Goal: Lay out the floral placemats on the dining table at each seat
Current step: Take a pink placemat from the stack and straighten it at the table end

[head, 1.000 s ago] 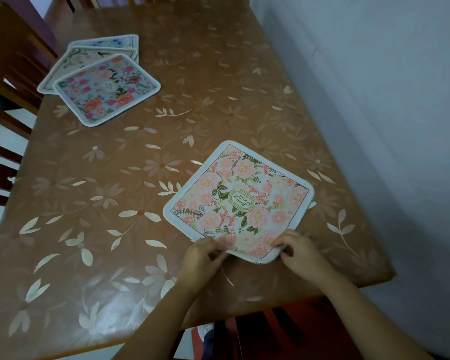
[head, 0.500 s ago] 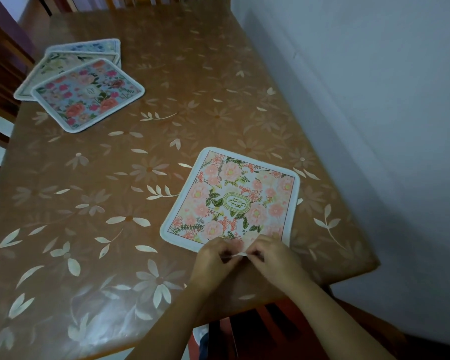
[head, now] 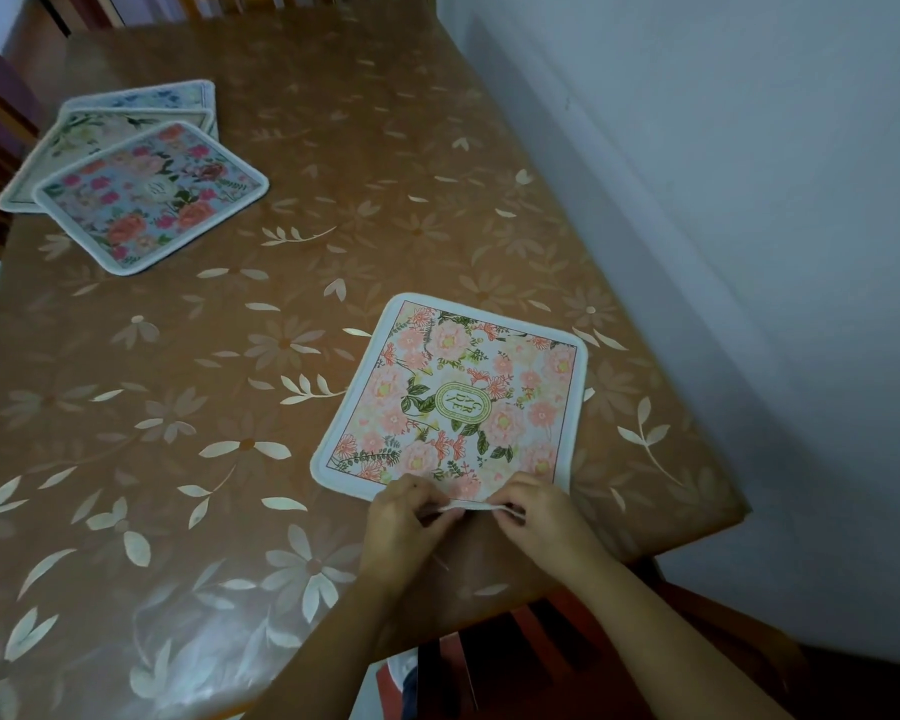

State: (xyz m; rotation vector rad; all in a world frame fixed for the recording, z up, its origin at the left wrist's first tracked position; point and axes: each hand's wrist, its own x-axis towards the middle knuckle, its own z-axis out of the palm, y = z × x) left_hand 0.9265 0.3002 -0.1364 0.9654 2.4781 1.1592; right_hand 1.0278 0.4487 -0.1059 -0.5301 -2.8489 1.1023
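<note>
step: squaring pink placemat (head: 461,402) at near-right seat of counter (head: 178,407) | left hand (head: 404,527) + right hand (head: 539,514) grip pinched on its near hem | next: we release, fetch from stack (head: 136,184) far-left

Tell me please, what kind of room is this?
Probably a home dining room: a table under a flowered plastic cover, wooden chairs around it, and floral placemats lying on it, one pink placemat held by both hands.

Head view, steeply down, near table (head: 178,407)
</note>
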